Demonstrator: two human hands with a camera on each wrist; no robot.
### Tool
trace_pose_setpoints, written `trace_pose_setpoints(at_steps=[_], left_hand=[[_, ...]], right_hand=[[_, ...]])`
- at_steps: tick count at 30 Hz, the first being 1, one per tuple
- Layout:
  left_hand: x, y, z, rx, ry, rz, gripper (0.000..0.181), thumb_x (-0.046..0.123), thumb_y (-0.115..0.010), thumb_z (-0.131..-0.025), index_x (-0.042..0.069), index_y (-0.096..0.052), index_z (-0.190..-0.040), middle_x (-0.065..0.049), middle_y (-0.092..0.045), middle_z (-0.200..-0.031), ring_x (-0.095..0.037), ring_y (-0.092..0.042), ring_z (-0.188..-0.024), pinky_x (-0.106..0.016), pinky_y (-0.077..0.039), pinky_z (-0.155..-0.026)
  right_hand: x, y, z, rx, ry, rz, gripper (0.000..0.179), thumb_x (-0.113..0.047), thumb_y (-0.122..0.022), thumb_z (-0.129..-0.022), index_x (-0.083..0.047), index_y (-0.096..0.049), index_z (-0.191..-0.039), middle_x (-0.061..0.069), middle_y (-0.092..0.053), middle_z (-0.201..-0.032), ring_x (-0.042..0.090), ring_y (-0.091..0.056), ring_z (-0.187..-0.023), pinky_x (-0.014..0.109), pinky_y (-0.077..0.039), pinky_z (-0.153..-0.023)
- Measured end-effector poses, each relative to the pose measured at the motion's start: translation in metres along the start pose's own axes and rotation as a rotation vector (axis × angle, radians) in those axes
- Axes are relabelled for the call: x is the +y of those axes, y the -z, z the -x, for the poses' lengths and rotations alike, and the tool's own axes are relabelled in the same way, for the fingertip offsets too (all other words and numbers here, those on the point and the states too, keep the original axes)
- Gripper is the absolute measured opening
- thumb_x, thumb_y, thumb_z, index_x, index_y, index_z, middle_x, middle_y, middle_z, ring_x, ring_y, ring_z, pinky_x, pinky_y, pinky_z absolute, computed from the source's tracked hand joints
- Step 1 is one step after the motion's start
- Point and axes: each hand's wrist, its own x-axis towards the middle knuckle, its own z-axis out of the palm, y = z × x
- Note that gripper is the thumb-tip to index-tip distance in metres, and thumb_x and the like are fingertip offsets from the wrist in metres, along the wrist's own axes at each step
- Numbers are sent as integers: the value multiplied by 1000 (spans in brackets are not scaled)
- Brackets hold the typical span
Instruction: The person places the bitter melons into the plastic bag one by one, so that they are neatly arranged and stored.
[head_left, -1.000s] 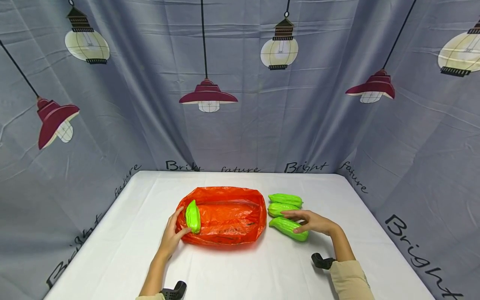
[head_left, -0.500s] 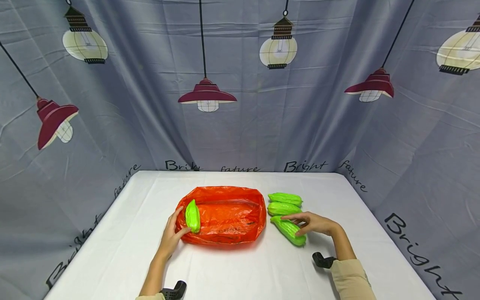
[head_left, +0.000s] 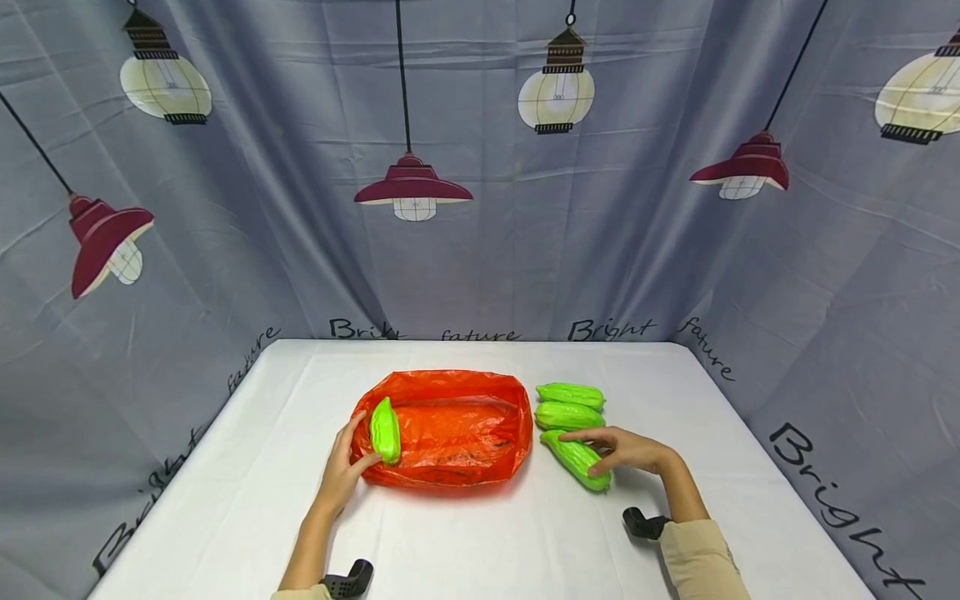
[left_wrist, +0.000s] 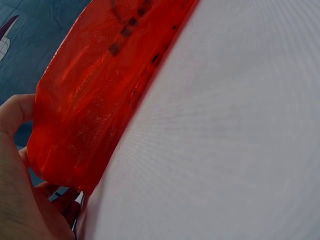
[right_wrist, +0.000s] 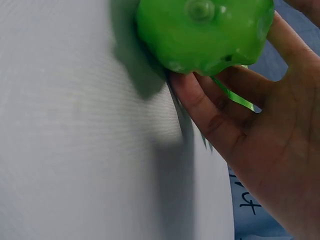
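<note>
On the white table lies a red plastic bag [head_left: 457, 433], its mouth spread wide. One bright green ridged gourd [head_left: 385, 431], shaped like a bitter melon, rests inside at its left end. My left hand [head_left: 345, 467] holds the bag's left rim, thumb in front and fingers behind; the left wrist view shows the bag's side wall [left_wrist: 95, 105] against the hand. To the right of the bag, my right hand [head_left: 630, 448] grips the nearest green gourd [head_left: 573, 460]. In the right wrist view, fingers [right_wrist: 205, 110] reach beneath this gourd's blunt end [right_wrist: 200, 37].
Two more green gourds, a far one [head_left: 570, 395] and a middle one [head_left: 567, 415], lie side by side just right of the bag. Behind the white table [head_left: 480, 550] hangs a grey-blue curtain [head_left: 480, 275] printed with lamps.
The nearest gourd has turned under my right hand, its right end swinging toward me. Those fingers have settled around it. My left hand stays at the bag's rim.
</note>
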Motion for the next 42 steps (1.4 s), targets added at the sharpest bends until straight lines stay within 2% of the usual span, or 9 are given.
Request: trace_pose_setpoints(at_steps=[2, 4, 8, 16, 20, 26, 29, 35, 42], left_hand=[[2, 1, -1, -8, 4, -2, 67, 2, -64, -79, -6, -32, -138, -33, -31, -135, -45, -28, -125, -63, -17, -100], [3, 1, -2, -11, 2, -4, 68, 2, -64, -79, -6, -32, -138, -33, -31, -135, -45, -28, -125, -62, -17, -100], [3, 1, -3, -10, -5, -4, 68, 2, -65, -79, -6, -33, -138, -33, -32, -135, -45, -28, -125, -62, -17, -101], [0, 0, -1, -18, 10, 2, 68, 2, -64, -79, -6, -32, -138, -33, -32, -135, -46, -28, -125, -63, -17, -100], [1, -1, 0, -15, 8, 4, 68, 2, -65, -79, -6, -33, -138, -33, -32, -135, -46, -28, -125, -62, -17, -100], [2, 0, 1, -2, 4, -6, 67, 2, -65, -79, -5, -34, -138, -32, -33, -135, -46, -28, -125, -63, -17, -100], [1, 1, 1, -3, -2, -9, 67, 2, -65, -79, -6, -33, -138, -33, -33, -134, -46, -29, -125, -63, -17, -100], [0, 2, 2, -10, 12, -5, 68, 3, -65, -80, -5, -33, -139, -32, -32, -135, -45, -28, -126, -62, -17, -101], [2, 2, 0, -15, 15, 1, 68, 3, -64, -80, -5, -32, -139, -32, -31, -135, -45, -27, -126, -63, -16, -100]], right_hand=[[0, -1, 1, 15, -10, -3, 63, -13, -70, -80, -12, -45, -137, 10, -51, -116, 19, -38, -78, 26, -38, -66], [0, -2, 2, 29, -18, -3, 63, -14, -71, -80, -13, -45, -137, 17, -49, -97, 18, -35, -72, 24, -37, -63], [-2, -4, 2, 45, -17, -4, 65, -14, -72, -78, -12, -45, -138, 29, -27, -76, 14, -32, -64, 21, -35, -58], [-6, -10, 1, 34, -1, -48, 69, -11, -74, -76, -5, -43, -138, 29, -12, -71, 16, -29, -60, 21, -32, -54], [-8, -11, 2, 40, 9, -39, 69, -11, -74, -76, -7, -43, -138, 23, -18, -69, 16, -30, -62, 21, -33, -55], [-21, -10, 4, 55, 32, -18, 68, -14, -74, -77, -13, -45, -138, 12, -51, -99, 27, -40, -76, 25, -44, -66], [-29, -10, 4, 56, 72, -21, 68, -13, -73, -78, -14, -43, -139, 13, -51, -98, 32, -40, -78, 24, -44, -68], [-44, -12, 0, 109, 182, -65, 68, -5, -70, -79, -6, -40, -140, 14, -43, -137, 25, -48, -105, 33, -45, -89], [-67, -14, -11, 239, 210, -75, 72, -5, -73, -76, -6, -40, -140, 19, -36, -139, 36, -45, -110, 40, -46, -88]])
